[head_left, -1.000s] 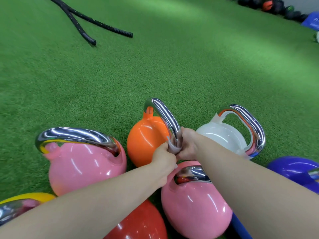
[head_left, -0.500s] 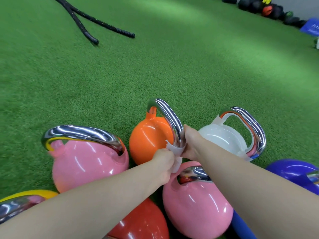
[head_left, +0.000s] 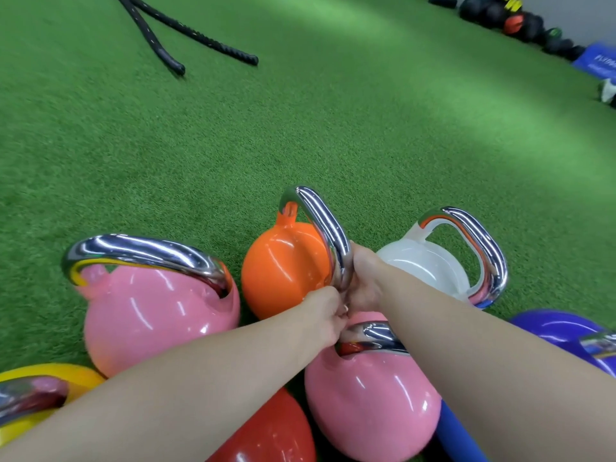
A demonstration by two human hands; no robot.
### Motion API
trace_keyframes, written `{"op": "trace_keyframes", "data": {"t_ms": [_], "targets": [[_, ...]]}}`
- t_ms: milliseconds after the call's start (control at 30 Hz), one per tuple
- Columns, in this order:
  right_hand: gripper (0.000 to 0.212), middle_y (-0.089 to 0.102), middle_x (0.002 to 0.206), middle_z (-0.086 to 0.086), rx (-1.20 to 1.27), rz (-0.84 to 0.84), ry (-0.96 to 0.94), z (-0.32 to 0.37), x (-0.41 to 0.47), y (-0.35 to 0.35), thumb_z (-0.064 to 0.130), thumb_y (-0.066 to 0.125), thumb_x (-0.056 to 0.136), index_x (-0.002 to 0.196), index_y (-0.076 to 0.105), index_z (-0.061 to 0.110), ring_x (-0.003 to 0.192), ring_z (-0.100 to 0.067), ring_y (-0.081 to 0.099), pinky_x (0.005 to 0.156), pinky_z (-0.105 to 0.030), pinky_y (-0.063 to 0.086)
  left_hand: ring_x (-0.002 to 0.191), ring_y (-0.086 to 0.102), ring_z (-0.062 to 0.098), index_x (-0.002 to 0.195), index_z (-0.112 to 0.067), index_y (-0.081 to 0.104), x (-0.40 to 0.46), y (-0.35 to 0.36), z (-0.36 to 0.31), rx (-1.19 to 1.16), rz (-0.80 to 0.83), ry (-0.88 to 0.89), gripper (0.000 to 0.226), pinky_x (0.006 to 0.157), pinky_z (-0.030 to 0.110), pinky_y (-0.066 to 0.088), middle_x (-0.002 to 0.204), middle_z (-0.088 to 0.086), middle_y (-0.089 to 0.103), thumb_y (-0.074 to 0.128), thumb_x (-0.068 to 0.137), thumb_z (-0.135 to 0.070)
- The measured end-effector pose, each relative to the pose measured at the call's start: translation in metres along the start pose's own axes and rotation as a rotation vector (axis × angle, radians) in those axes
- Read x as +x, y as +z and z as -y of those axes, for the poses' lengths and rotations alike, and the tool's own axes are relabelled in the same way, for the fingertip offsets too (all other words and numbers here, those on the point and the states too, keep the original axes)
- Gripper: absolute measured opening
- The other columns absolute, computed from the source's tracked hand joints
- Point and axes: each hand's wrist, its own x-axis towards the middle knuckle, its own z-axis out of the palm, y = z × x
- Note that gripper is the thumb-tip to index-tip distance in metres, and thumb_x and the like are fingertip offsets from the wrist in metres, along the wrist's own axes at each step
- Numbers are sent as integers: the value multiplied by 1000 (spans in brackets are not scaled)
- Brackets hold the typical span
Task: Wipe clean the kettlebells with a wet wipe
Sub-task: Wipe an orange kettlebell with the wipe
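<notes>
Both hands have slid down the chrome handle point(head_left: 328, 228) of the orange kettlebell point(head_left: 283, 268) to its near foot. The wet wipe, plain between the hands half a second ago, is now hidden under them, probably bunched against the metal. So the handle pass looks nearly done; the orange body and the rest of the cluster are still to wipe, I'd guess. Left hand point(head_left: 321, 316) has curled fingers at the handle base, holding what I take to be the wipe, not confirmable. Right hand point(head_left: 363, 281) wraps the handle from the other side, steadying it. Left of the grip: a big pink kettlebell point(head_left: 150, 311) and, nearer, a yellow one point(head_left: 43, 371). Below the grip: a red one point(head_left: 276, 435) and a second pink one point(head_left: 370, 405). Right of it: a white one point(head_left: 426, 265), then a purple one point(head_left: 560, 328). Floor is green turf point(head_left: 333, 121). Far off: battle ropes point(head_left: 186, 31) to the left, dark balls point(head_left: 520, 21) along the right wall.
</notes>
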Motion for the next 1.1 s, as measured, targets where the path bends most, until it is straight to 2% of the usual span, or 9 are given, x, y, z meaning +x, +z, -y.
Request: {"op": "trace_keyframes", "data": {"t_ms": [67,167,267,400,600,800,933,1000,1100], "targets": [[60,57,57,-4,44,38,61,1,0,-4,47,33,94,47,52,15,59,-18,55,74,-25,46,79,49,16,89,-12,57,-3,-5,0,28,51,-26,47,66,26,48,81,7,56,20,87,17],[53,65,105,-12,46,-2,43,-1,-3,-8,46,25,96,98,61,8,99,-25,62,96,-37,44,63,54,13,96,-6,57,-3,-12,-5,48,75,-32,43,51,17,46,81,6,62,19,90,15],[42,61,108,-19,70,-67,-88,1,-5,-7,29,27,95,106,56,1,78,-26,58,82,-42,51,61,57,16,103,-4,55,-5,-14,-12,-23,25,9,41,57,23,50,93,9,59,20,87,13],[48,46,137,-17,154,-100,-112,7,6,-5,27,29,95,136,40,5,121,-32,49,105,-46,38,72,54,19,103,-4,67,-15,-25,-24,565,102,281,23,67,26,44,100,17,67,51,88,0],[39,60,92,-12,262,-13,-73,4,4,-2,33,24,97,104,50,5,87,-26,57,89,-41,47,75,59,18,87,-11,64,-19,-34,-39,1095,182,566,7,70,30,48,87,10,67,67,81,-10],[44,61,103,-17,101,12,-106,3,-5,-8,38,26,101,115,44,1,86,-29,61,83,-41,50,89,64,21,92,-5,67,-15,-28,-56,1478,167,793,19,71,24,45,95,8,70,72,76,-14],[44,65,96,-14,140,52,-194,7,-7,-1,37,30,100,113,52,0,94,-26,62,99,-43,45,80,59,15,85,-16,57,-11,-21,-63,1424,261,704,32,69,22,47,80,-5,62,74,65,3],[37,57,74,-7,246,69,-184,9,-11,1,34,30,101,98,51,3,72,-19,58,91,-41,48,82,61,20,85,-14,59,-5,-23,-60,1416,286,679,33,77,31,51,82,0,65,75,64,5],[30,57,90,-14,367,68,-146,10,-19,-3,27,29,102,104,44,1,75,-22,58,82,-42,50,91,63,25,93,-7,63,0,-26,-50,1431,240,720,28,82,34,50,98,10,68,76,69,-3]]}}
